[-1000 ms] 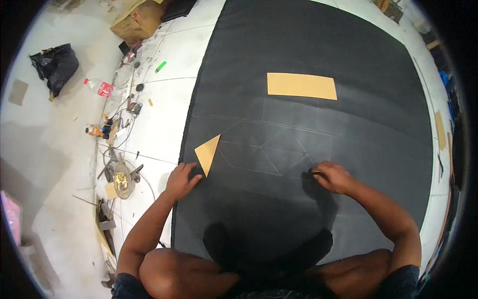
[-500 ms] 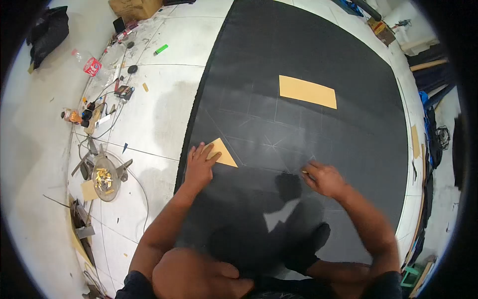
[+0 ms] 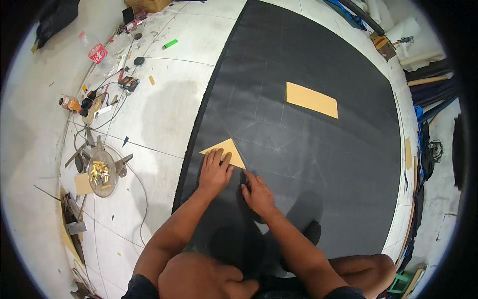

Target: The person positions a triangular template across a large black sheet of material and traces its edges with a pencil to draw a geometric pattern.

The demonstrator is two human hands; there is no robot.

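Observation:
A triangular yellow card (image 3: 232,148) lies on the dark sheet (image 3: 318,199), near its left edge. My left hand (image 3: 215,169) rests flat on this card with the fingers spread. Just right of it, my right hand (image 3: 258,193) is at the card's lower right corner, its fingers bent; what they hold, if anything, is too small to make out. A rectangular yellow card (image 3: 311,100) lies farther up the sheet. Thin pale lines run across the sheet between the two cards.
On the floor to the left are a glass dish (image 3: 102,172) with small yellow pieces, a green lighter (image 3: 170,44), cables and a plastic bottle (image 3: 94,48). A cardboard box (image 3: 148,5) stands at the top. Rolls of material (image 3: 430,79) lie along the right.
My left hand has come onto the triangular card, which is now turned differently. My right hand has moved left across the sheet to the card's corner. The view has shifted.

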